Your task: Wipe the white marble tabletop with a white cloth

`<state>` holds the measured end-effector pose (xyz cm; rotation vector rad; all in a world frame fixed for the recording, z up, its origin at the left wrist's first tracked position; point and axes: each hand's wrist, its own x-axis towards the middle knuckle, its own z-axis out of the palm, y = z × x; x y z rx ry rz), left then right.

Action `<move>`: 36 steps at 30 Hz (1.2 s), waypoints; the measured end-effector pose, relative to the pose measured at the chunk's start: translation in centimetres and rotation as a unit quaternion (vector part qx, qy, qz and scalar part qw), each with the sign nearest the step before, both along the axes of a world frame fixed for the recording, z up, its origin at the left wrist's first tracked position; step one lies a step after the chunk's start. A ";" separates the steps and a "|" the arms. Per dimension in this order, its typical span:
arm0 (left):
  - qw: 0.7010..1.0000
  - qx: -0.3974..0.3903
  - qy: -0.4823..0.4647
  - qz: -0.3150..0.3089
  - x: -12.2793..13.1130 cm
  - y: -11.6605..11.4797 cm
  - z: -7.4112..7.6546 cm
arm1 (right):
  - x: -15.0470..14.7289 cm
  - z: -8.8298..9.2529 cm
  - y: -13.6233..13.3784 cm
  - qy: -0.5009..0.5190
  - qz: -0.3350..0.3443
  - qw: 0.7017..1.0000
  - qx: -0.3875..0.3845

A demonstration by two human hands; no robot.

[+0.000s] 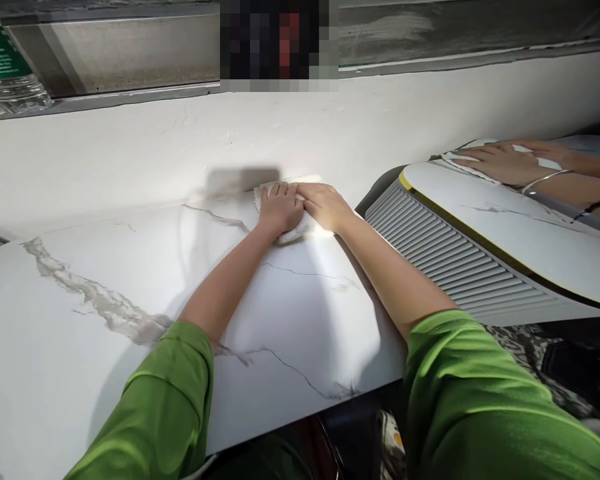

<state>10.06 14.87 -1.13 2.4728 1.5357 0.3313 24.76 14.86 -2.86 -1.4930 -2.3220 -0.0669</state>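
Note:
A pale, crumpled cloth lies on the white marble-patterned table, close to the wall. My left hand rests flat on it, with the fingers stretched away from me. Beside it, my right hand also presses down on the cloth, its fingers extended toward the left and meeting the left hand's fingers. Part of the cloth is hidden under both palms.
At the right, another person's hands lie on a cloth over a second marble-patterned top with a ribbed side. A white wall borders the table. A bottle stands on the ledge at upper left.

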 end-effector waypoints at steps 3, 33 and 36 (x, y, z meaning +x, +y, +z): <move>1.000 -0.010 0.003 -0.010 -1.0 -1.7 0.2 | -0.9 0.0 -2.1 -0.009 -0.008 1.000 -0.004; 1.000 -0.002 0.019 -0.022 -12.2 -7.5 0.7 | -12.0 0.0 -8.0 0.016 0.019 1.000 0.004; 1.000 0.006 0.011 0.012 -12.9 -3.8 0.6 | -13.4 0.2 -3.9 0.021 0.006 1.000 -0.008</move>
